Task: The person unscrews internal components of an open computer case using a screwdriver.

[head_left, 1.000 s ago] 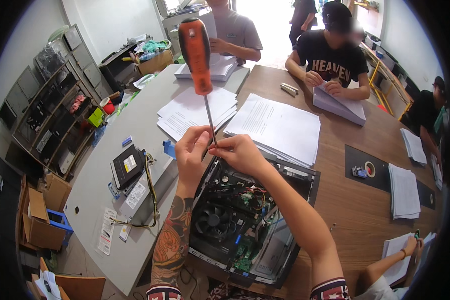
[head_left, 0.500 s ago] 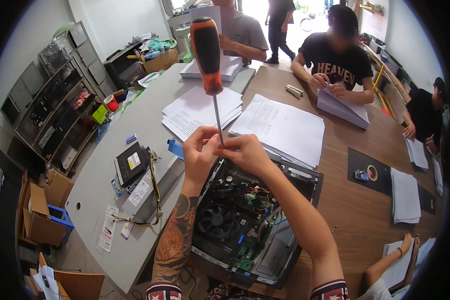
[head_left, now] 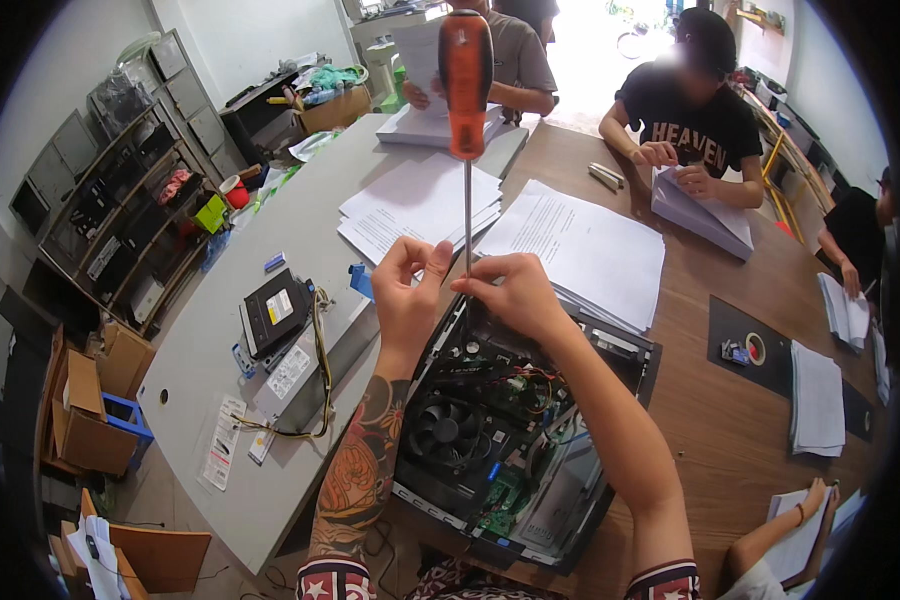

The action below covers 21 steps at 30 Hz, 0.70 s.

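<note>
An orange and black screwdriver [head_left: 467,95] stands upside down, handle up and tip down, above the far edge of an opened desktop computer case [head_left: 500,440]. My right hand [head_left: 518,295] pinches the lower end of its shaft between thumb and fingertips. Just left of the shaft, my left hand [head_left: 410,300] has its fingers curled in and its thumb pointing up, a little apart from the metal. Whatever may be in those fingers is hidden. Inside the case are a black fan [head_left: 440,430], a green circuit board [head_left: 500,508] and thin coloured wires.
A power supply [head_left: 295,375] with cables and an optical drive [head_left: 277,312] lie left on the grey table. Paper stacks [head_left: 580,250] spread beyond the case. A tape roll [head_left: 755,348] sits at right. Several people handle paper around the tables.
The screwdriver has shifted right and up in the picture and become more upright. My left hand has drawn slightly away from the shaft; my right still pinches it.
</note>
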### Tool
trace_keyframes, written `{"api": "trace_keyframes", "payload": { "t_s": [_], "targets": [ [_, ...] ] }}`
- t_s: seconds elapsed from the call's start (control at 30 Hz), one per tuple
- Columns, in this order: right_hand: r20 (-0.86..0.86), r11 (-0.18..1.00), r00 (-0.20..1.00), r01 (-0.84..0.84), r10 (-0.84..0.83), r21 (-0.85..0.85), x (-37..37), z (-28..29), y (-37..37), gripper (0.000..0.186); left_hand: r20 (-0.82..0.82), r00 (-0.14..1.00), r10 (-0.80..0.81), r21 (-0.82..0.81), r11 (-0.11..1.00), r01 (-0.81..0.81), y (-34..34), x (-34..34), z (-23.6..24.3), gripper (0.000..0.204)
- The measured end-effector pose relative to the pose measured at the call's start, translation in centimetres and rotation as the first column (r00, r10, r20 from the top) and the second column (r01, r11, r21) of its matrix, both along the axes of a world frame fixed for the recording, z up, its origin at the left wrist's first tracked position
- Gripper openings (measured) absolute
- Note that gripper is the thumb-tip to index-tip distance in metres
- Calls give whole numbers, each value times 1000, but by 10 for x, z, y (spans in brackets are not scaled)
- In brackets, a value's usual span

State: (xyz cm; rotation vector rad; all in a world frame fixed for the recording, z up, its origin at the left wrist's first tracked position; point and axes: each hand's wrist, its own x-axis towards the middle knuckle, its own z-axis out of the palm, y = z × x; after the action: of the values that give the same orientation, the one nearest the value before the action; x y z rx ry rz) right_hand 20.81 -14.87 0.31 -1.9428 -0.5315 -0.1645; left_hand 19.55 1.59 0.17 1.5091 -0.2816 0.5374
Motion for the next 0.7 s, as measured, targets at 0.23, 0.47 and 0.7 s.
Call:
{"api": "trace_keyframes", "payload": {
  "t_s": [0.23,0.47,0.7],
  "targets": [
    [140,998,990,-4,-4,58,-2,-10,9,20,-7,981,-192,71,979,192,-6,-4,4,26],
    [9,990,991,-137,137,14,-1,-8,6,19,-20,965,-260,109,959,261,-3,-2,2,27],
    [-65,998,998,-24,21,-51,2,-4,1,22,-57,962,-269,35,962,271,-7,-6,7,31]
  ]
}}
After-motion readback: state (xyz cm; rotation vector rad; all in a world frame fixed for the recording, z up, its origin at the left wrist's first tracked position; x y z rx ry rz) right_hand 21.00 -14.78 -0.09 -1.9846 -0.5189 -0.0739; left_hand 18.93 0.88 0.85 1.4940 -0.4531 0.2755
